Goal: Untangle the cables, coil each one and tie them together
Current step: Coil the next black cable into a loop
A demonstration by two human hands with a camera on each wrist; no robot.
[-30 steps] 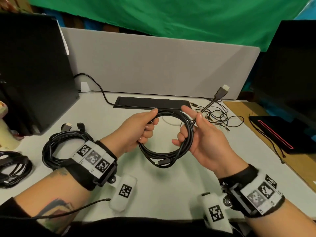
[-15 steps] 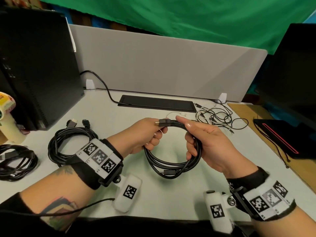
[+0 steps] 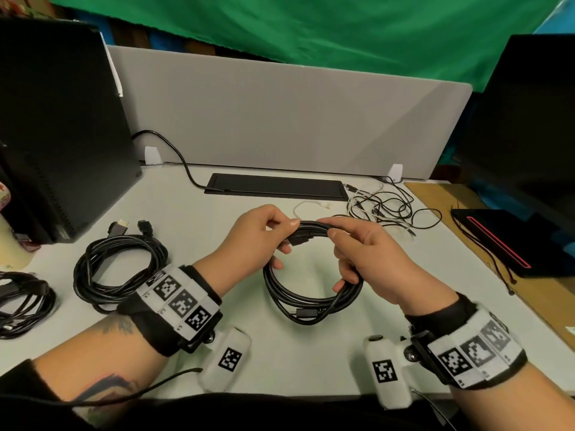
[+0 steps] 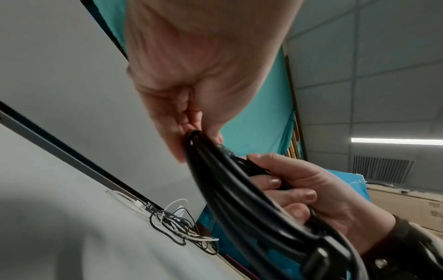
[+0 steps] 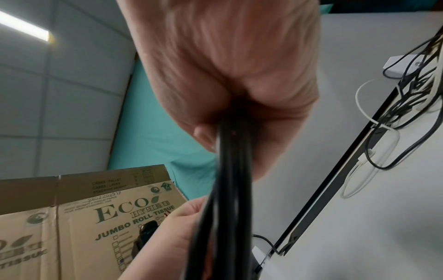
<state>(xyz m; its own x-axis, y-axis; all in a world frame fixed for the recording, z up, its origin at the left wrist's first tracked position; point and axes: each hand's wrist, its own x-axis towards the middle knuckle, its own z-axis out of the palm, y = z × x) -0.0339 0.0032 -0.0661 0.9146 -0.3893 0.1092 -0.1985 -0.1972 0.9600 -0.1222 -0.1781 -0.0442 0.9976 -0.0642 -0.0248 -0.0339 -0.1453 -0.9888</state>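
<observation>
While it hangs just above the white desk [image 3: 174,209] in front of the person, the black cable coil [image 3: 311,306] is gripped on both sides near its top. The left hand [image 3: 258,241] has its fingers curled round the left side of the loops, thumb pressed on top; the left wrist view shows the strands running out from between its fingers [image 4: 182,121]. The right hand [image 3: 367,253] wraps the right side of the coil, its thumb and forefinger pinching the bundle close to the left thumb, where a plug end [image 3: 297,241] lies tucked along the strands. A second connector [image 3: 306,313] sits at the bottom of the loop. To the left on the desk lies another coiled black cable [image 3: 118,269] with two plugs pointing away from the person, and a further black bundle [image 3: 21,300] rests at the left edge. Beyond the hands, to the right, a loose tangle of thin black and white cables [image 3: 385,209] sprawls near a flat black strip [image 3: 277,186] set along the grey partition [image 3: 280,119]. A black computer tower [image 3: 59,129] stands at the left, and a cardboard sheet [image 3: 435,197] lies at the right under a black device with a red line [image 3: 510,241].
</observation>
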